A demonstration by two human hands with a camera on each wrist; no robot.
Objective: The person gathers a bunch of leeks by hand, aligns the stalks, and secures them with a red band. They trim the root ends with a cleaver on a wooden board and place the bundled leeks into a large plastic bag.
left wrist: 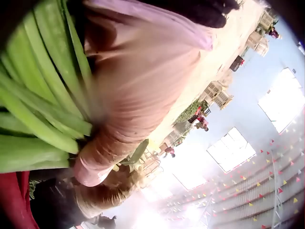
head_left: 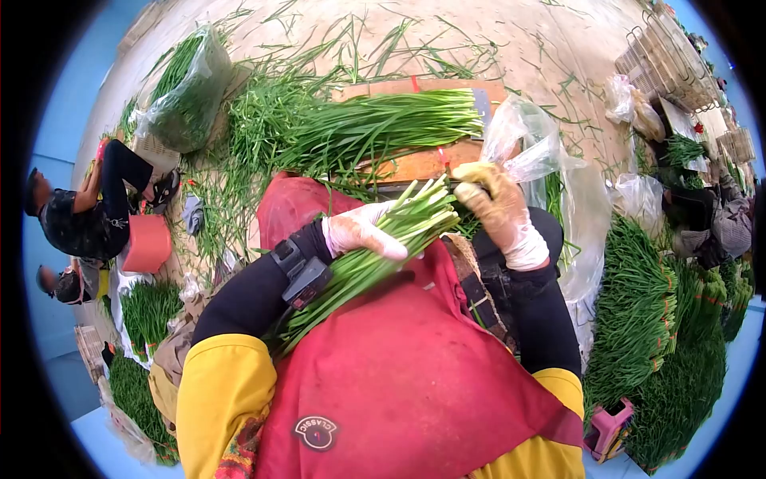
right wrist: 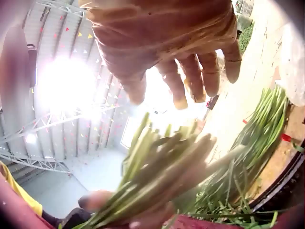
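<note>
My gloved left hand (head_left: 365,231) grips a bundle of long green stalks (head_left: 351,279) over the red apron, thumb across the top. In the left wrist view the thumb side of the left hand (left wrist: 128,95) lies along the stalks (left wrist: 43,86). My right hand (head_left: 499,211), in a stained glove, is just beyond the pale cut ends, apart from them. The right wrist view has the right hand (right wrist: 167,47) with fingers spread and slightly bent, holding nothing, above the bundle (right wrist: 157,176).
Ahead, a larger pile of stalks (head_left: 391,120) lies on a wooden board (head_left: 471,152) with red ties. Clear plastic bags (head_left: 586,231) hang right of it. Tied bundles (head_left: 638,311) cover the right floor. A seated person (head_left: 88,207) is at left, near a filled bag (head_left: 187,104).
</note>
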